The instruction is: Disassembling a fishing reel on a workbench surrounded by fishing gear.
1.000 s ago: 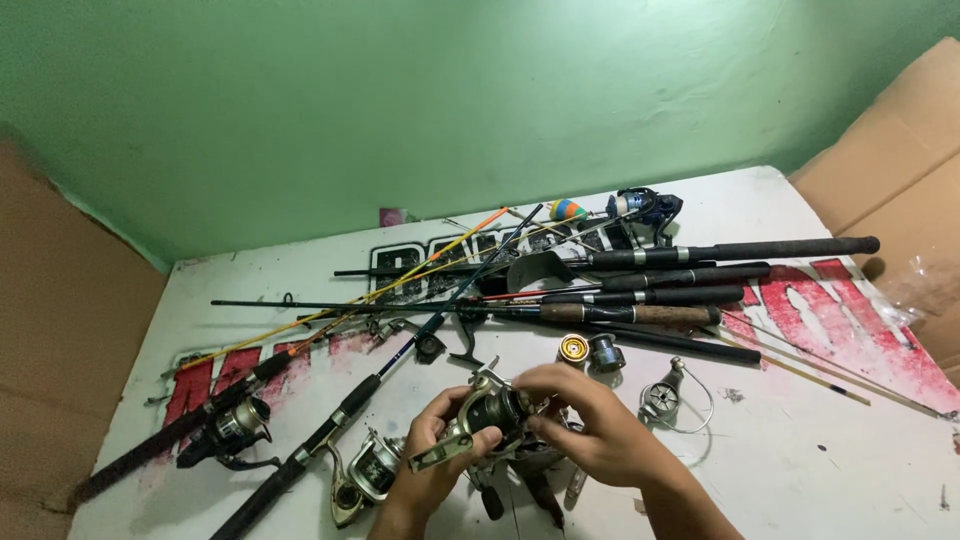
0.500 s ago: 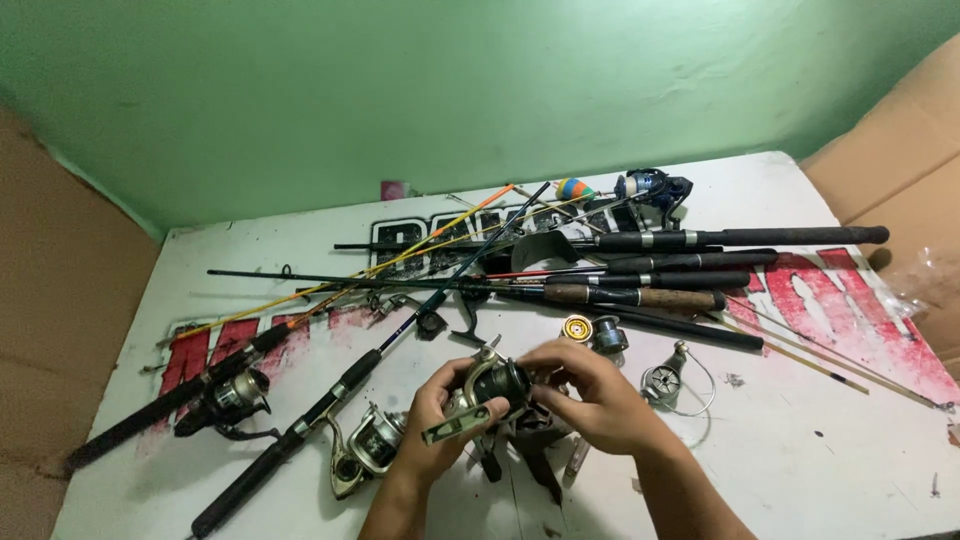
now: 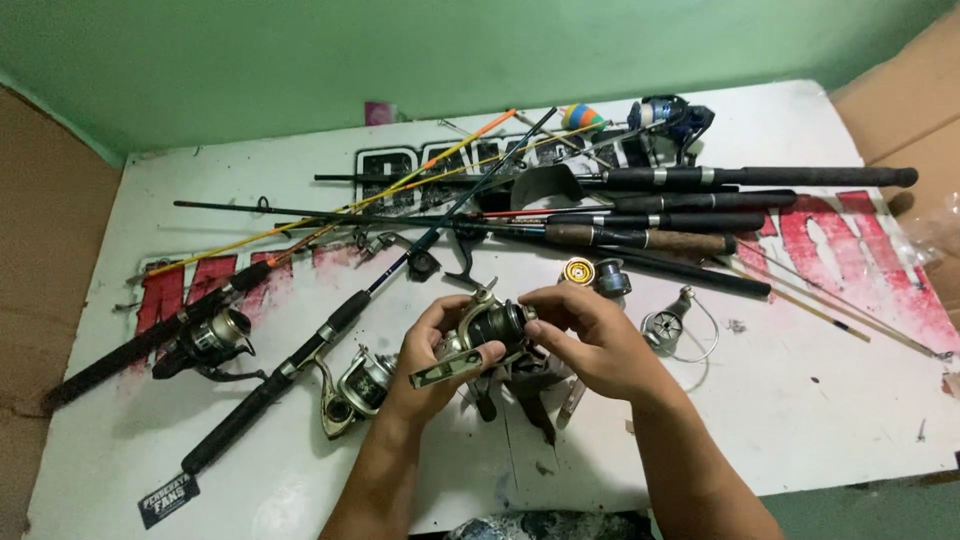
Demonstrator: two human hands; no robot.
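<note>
Spinning reel [image 3: 490, 330] held above the white table [image 3: 820, 400], centre front. My left hand [image 3: 430, 355] grips its foot and body, my right hand [image 3: 590, 340] pinches the spool end. Rods [image 3: 660, 215] piled behind; another reel on a rod [image 3: 355, 385] just left.

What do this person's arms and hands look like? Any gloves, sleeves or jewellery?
Both are bare: the left hand and right hand wear no gloves, and no rings or watch show. The forearms are uncovered right down to the bottom edge of the view, with no sleeves visible. The nails look short and plain.
</note>
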